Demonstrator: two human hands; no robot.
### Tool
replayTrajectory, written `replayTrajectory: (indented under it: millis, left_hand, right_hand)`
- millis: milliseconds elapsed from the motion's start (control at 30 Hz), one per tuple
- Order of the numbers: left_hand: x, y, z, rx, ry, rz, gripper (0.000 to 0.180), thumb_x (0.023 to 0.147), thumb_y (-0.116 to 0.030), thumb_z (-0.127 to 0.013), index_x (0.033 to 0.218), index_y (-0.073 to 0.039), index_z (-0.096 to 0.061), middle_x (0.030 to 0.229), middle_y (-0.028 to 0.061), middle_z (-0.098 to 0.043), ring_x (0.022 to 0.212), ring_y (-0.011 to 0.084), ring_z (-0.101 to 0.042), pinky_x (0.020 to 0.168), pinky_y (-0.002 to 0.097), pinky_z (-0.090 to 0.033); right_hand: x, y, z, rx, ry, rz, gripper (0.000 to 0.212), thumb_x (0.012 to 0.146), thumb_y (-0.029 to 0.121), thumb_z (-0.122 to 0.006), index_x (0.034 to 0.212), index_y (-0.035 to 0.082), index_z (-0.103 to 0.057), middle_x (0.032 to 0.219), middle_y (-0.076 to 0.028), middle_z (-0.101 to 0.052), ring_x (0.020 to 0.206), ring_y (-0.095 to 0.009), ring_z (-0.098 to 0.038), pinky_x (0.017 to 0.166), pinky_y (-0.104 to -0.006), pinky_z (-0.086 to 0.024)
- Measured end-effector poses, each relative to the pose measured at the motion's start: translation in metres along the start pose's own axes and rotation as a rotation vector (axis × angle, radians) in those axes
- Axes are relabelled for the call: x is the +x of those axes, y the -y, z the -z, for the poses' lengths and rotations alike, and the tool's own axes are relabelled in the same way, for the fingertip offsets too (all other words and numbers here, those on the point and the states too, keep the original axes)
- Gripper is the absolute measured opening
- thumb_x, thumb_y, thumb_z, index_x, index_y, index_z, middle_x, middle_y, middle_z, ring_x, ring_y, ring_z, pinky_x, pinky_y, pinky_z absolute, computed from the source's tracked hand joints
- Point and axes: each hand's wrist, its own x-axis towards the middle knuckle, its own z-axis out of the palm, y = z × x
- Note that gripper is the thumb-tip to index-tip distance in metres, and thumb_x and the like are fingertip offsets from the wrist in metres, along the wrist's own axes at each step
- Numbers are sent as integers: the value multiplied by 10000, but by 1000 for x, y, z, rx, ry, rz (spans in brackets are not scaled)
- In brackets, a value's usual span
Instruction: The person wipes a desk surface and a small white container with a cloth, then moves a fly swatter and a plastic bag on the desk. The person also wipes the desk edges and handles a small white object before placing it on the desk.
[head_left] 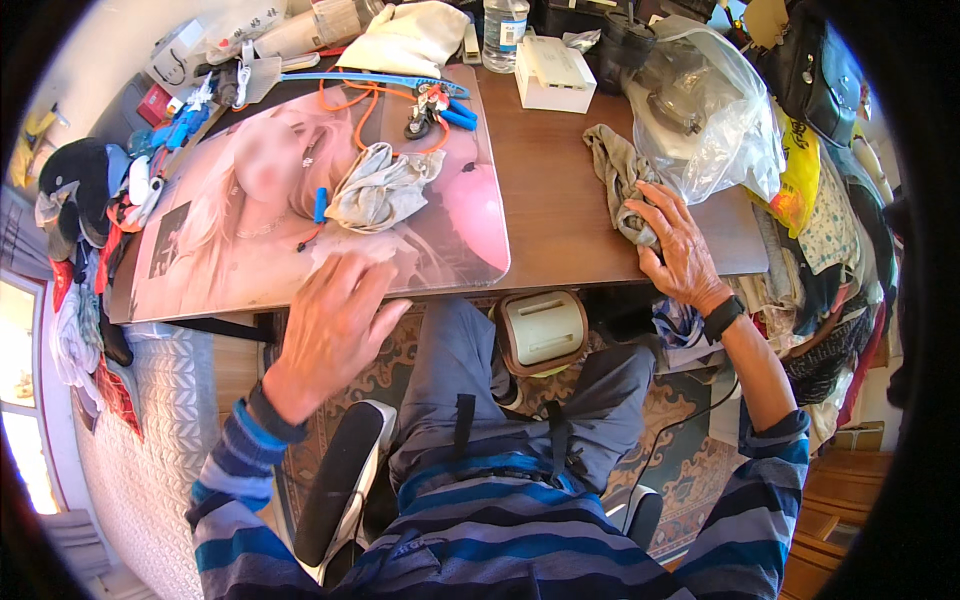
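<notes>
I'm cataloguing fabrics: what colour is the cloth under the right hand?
The cloth is greyish brown, best seen in the head view.

I'm at a rectangular brown wooden desk (550, 160), in a chair w/ black-and-white padded armrests (340, 475). Under it all, a dark carpet w/ tan scroll patterns (690, 420). To my L: a white quilted fabric bedcover (150, 440), then a pale-framed glass window (22, 345), v. bright, nr. grey hanging fabric (22, 240). Upper L, a plain pale wall (100, 60). Lower R, glossy orange-brown wood (825, 545), floor or furniture, can't tell.
</notes>
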Motion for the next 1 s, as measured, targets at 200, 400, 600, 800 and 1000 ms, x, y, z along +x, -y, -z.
replayTrajectory:
  millis: [200,400,600,800,1000]
  left_hand:
    - [21,19,-19,-54,38,-99,379,904,-234,-840,1209,-83,-676,1132,106,-637,1059,352,-644,904,458,-534]
    - [17,29,-23,-26,-5,-177,343,901,-270,-835,1147,-104,-663,1066,107,-607,1044,348,-637,874,466,-526]
    - [15,29,-27,46,-56,-261,246,918,-207,-800,1068,-82,-650,1012,116,-597,990,330,-652,811,452,-558]
    - [26,34,-37,292,-176,-351,143,968,-191,-709,1020,-73,-646,934,105,-650,885,305,-711,726,419,-580]
    - [27,53,-27,-22,-211,-82,119,1033,-175,-649,1040,-57,-649,862,184,-687,795,415,-689,699,516,-559]
  right_hand:
    - [-2,1,-5,-15,-51,-7,575,838,147,-627,1401,31,-612,1545,-229,-541,1445,-469,-489,1239,-542,-410]
    - [0,10,-13,-1,-91,-60,534,850,142,-623,1370,19,-622,1520,-240,-555,1425,-472,-500,1228,-540,-418]
    - [-1,19,-19,-2,-138,-114,520,858,142,-626,1362,12,-631,1513,-233,-567,1419,-465,-505,1223,-531,-424]
    - [1,23,-23,-62,-160,-142,507,874,155,-626,1361,17,-637,1489,-232,-595,1410,-455,-519,1222,-517,-429]
    - [1,21,-24,-48,-174,-138,505,888,155,-631,1372,14,-647,1495,-222,-600,1408,-447,-523,1218,-511,-433]
